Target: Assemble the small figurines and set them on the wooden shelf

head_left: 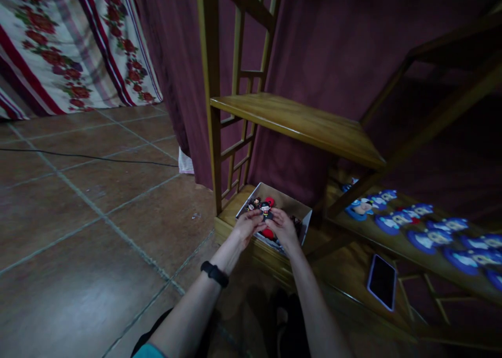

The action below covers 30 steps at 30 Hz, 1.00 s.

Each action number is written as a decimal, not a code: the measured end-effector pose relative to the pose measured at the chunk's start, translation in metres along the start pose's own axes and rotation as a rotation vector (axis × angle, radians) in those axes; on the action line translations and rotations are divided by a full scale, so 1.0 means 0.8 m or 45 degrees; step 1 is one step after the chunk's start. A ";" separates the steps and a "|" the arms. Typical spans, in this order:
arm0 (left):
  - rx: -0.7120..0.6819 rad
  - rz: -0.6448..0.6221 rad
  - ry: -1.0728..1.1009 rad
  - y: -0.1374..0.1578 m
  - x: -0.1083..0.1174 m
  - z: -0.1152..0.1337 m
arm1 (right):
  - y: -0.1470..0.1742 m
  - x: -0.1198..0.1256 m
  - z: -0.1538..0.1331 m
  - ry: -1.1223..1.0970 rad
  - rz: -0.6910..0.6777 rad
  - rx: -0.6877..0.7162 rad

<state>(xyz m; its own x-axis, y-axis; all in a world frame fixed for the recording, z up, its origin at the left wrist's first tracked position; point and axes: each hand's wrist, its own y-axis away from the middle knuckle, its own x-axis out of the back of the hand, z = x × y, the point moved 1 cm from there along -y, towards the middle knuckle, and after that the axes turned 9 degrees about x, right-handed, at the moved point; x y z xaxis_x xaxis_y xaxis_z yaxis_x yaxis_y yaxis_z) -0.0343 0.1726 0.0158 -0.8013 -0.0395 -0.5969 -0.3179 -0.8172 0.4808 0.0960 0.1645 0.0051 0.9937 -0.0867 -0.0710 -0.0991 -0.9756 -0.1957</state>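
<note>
Between my two hands is a small figurine (265, 209) with black hair, a pale face and dark clothes. My left hand (250, 226) pinches it from the left, a black band on that wrist. My right hand (283, 226) grips its other side, fingers closed. Both hands are over an open white cardboard box (304, 210) on the low wooden shelf. Inside the box lie several more small figures (253, 204), dark-haired, with red pieces (268, 233) among them. The lower part of the held figurine is partly covered by my fingers.
A wooden shelf board (298, 123) juts out above the box. To the right, several blue-and-white figures (429, 238) stand in rows on another shelf, with a phone (381, 281) lower down. A black cable (90, 158) crosses the tiled floor at left.
</note>
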 end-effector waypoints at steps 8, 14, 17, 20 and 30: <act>-0.078 -0.103 -0.025 0.033 0.006 -0.001 | 0.025 -0.007 -0.017 -0.088 -0.031 -0.012; -0.051 -0.142 -0.064 0.044 0.004 -0.015 | 0.059 -0.001 -0.016 -0.247 0.080 -0.073; -0.016 -0.160 -0.023 0.046 0.007 -0.023 | 0.070 -0.001 -0.017 -0.308 0.103 -0.108; 0.027 -0.136 0.021 0.044 0.009 -0.026 | 0.072 0.000 -0.017 -0.293 0.099 -0.120; 0.014 -0.009 0.066 0.017 0.003 -0.015 | 0.034 -0.002 -0.014 -0.220 0.094 -0.072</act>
<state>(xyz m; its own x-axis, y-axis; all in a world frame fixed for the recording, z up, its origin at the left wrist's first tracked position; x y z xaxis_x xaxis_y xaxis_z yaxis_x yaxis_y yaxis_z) -0.0346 0.1543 0.0131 -0.7718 -0.0641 -0.6327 -0.3289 -0.8112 0.4834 0.0920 0.1361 0.0106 0.9597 -0.1270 -0.2507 -0.1630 -0.9782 -0.1287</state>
